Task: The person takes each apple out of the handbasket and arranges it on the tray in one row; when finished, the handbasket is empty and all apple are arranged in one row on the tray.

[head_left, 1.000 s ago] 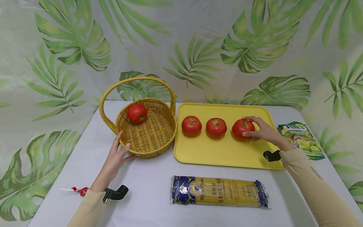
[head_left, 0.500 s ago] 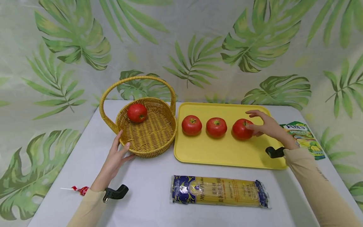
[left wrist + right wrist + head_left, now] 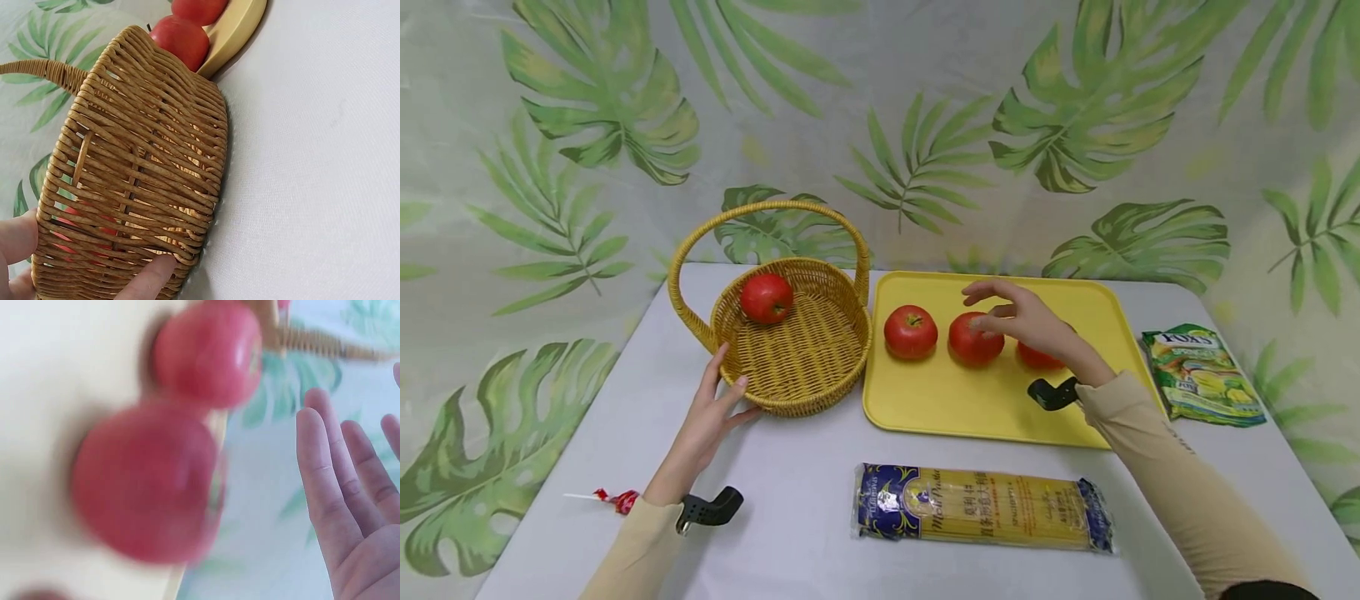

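The left hand [image 3: 703,421] rests its spread fingers against the near left side of the wicker basket [image 3: 801,408]; the left wrist view shows fingertips touching the weave [image 3: 144,181]. One red apple [image 3: 767,298] lies inside the basket. The right hand [image 3: 1026,321], its fingers apart and holding nothing, hovers over the middle apple [image 3: 973,346] on the yellow tray [image 3: 955,408]. To the left of that is another apple [image 3: 911,332]. A third apple [image 3: 1037,357] is partly hidden beneath the right hand. In the right wrist view, straight fingers [image 3: 322,469] extend beside two blurred apples.
A pasta pack [image 3: 985,507] lies in front of the tray. Right of the tray is a green candy bag [image 3: 1202,375]. A red-wrapped lollipop [image 3: 623,501] lies by the left wrist. Above the basket arches its tall handle [image 3: 767,205].
The right hand has left the rightmost tray apple and moved left, over the middle one. The apples have stayed in place, and the left hand keeps its position at the basket.
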### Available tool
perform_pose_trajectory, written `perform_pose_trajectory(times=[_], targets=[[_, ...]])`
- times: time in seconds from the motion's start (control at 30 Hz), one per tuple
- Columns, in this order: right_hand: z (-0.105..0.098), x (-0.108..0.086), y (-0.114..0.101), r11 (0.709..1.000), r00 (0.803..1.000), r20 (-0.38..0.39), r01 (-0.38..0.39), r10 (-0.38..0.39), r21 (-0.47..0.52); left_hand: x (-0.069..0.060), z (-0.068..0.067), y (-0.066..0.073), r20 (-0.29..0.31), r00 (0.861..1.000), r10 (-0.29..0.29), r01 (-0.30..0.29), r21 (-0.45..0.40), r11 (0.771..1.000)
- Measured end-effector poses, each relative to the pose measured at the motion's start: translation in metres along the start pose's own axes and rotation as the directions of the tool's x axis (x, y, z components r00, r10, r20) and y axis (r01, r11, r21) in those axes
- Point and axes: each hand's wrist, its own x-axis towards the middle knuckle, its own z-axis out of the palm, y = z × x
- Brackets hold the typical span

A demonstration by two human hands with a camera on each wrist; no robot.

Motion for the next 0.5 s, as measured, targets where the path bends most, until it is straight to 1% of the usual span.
perform_pose_trajectory(times=[0.1, 0.2, 0.4, 0.5], targets=[[0.023, 0.02, -0.009, 0.998, 0.997, 0.055, 0.047, -0.048, 0.03, 0.0, 0.0, 0.0, -0.002, 1.0, -0.001, 0.001, 0.006, 1.0], [0.045, 0.04, -0.017, 0.994, 0.99, 0.104, 0.092, -0.097, 0.053, 0.0, 0.001, 0.0, -0.004, 1.0, -0.001, 0.001, 0.012, 1.0], [0.083, 0.079, -0.032, 0.98, 0.964, 0.172, 0.198, -0.201, 0.031, 0.0, 0.001, 0.0, -0.009, 1.0, -0.001, 0.001, 0.005, 1.0], [0.099, 0.097, -0.038, 0.977, 0.956, 0.2, 0.212, -0.212, 0.023, 0.0, 0.001, 0.001, -0.011, 1.0, 0.0, 0.0, 0.005, 1.0]])
